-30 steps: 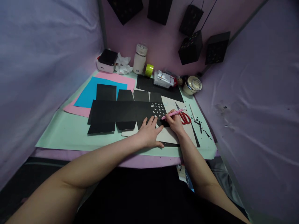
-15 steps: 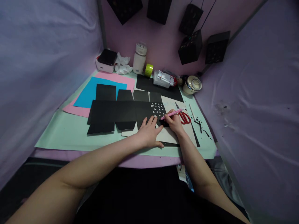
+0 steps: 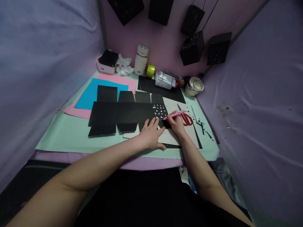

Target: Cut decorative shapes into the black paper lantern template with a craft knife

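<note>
A black paper box template (image 3: 127,113) with flaps lies flat, and small triangular cut-outs (image 3: 160,111) pattern its right panel. My left hand (image 3: 151,134) rests on the panel's lower edge with fingers spread, holding nothing. Between the fingers of my right hand (image 3: 177,123) is a slim pink pen-shaped craft knife (image 3: 176,114), its tip at the black paper just below the cut-outs. Whether the tip touches the paper is too small to tell. Beneath the template lies a pale board (image 3: 172,137). Red-handled scissors (image 3: 187,119) lie just right of my right hand.
Black scraps (image 3: 202,127) and a white stick-like tool (image 3: 194,113) lie at the right. Blue (image 3: 88,94) and pink paper (image 3: 71,108) sit at the left. A white bottle (image 3: 141,61), yellow tape roll (image 3: 150,72) and lidded cup (image 3: 194,86) line the back. Black boxes (image 3: 193,47) hang above.
My right hand and the craft knife shift very slightly, the tip moving a little up. My left hand stays in place on the paper.
</note>
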A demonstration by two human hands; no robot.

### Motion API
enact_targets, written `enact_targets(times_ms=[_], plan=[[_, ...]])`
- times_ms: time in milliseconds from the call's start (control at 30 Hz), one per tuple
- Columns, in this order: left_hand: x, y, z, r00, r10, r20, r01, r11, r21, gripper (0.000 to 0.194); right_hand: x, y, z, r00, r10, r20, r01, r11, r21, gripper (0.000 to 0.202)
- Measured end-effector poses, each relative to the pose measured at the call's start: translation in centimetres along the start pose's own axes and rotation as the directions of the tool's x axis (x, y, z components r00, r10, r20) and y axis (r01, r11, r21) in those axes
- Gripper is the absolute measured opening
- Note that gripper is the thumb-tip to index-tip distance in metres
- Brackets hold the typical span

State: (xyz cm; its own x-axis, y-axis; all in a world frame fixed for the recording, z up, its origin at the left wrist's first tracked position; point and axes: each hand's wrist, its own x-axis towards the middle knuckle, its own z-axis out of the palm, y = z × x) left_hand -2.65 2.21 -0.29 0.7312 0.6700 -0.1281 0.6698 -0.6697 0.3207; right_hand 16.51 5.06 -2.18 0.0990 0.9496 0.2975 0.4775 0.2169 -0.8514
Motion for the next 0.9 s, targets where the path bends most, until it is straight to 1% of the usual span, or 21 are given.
enact_targets(times_ms=[267, 500, 667, 833, 900], plan=[[0.06, -0.13, 0.25, 1.0, 0.006, -0.008, -0.006, 1.0, -0.006, 0.103, -0.1, 0.55, -0.03, 1.0, 0.004, 0.016, -0.004, 0.999, 0.047, 0.02], [0.04, -0.08, 0.09, 1.0, 0.007, -0.006, -0.007, 1.0, -0.01, 0.102, -0.22, 0.49, -0.03, 1.0, 0.025, 0.016, -0.026, 0.995, 0.093, 0.023], [0.02, -0.05, 0.02, 1.0, 0.0, -0.002, 0.0, 1.0, -0.012, 0.101, -0.23, 0.18, 0.03, 0.999, 0.026, 0.032, -0.028, 0.996, 0.084, 0.024], [-0.06, -0.05, -0.01, 1.0, 0.005, -0.006, -0.005, 1.0, -0.019, 0.101, -0.39, -0.25, -0.02, 0.997, 0.029, 0.078, -0.035, 0.997, 0.074, 0.024], [-0.07, -0.08, 0.01, 1.0, 0.004, -0.008, -0.005, 1.0, -0.023, 0.101, -0.43, -0.32, -0.15, 0.998, 0.027, 0.061, -0.031, 0.997, 0.069, 0.023]])
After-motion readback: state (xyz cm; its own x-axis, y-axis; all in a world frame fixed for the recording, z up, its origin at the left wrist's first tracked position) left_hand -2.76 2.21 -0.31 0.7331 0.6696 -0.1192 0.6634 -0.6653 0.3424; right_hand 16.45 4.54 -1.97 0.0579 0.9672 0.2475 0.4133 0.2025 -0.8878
